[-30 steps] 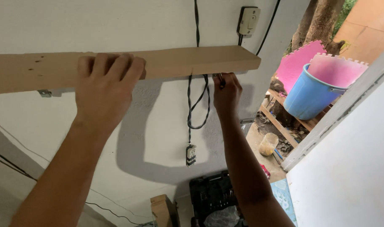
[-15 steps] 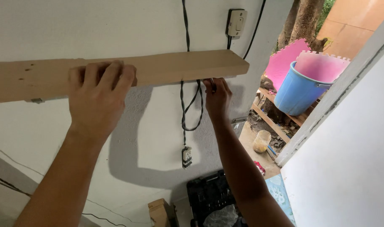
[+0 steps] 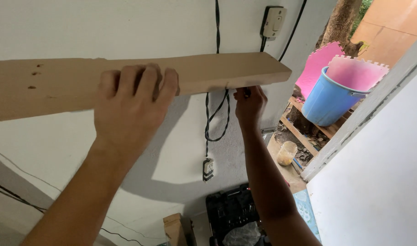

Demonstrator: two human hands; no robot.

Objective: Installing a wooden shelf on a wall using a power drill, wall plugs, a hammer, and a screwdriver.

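Wooden board (image 3: 217, 73) gripped by left hand (image 3: 131, 109).

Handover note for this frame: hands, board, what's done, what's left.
Left hand: gripping the front edge of the wooden board, pressing it level against the white wall.
Right hand: under the board near its right end, closed on a small dark tool; tip hidden.
Black tool case lies open on the floor below.
Done: board positioned.
Left: no support visible under the board; it seems hand-held only.
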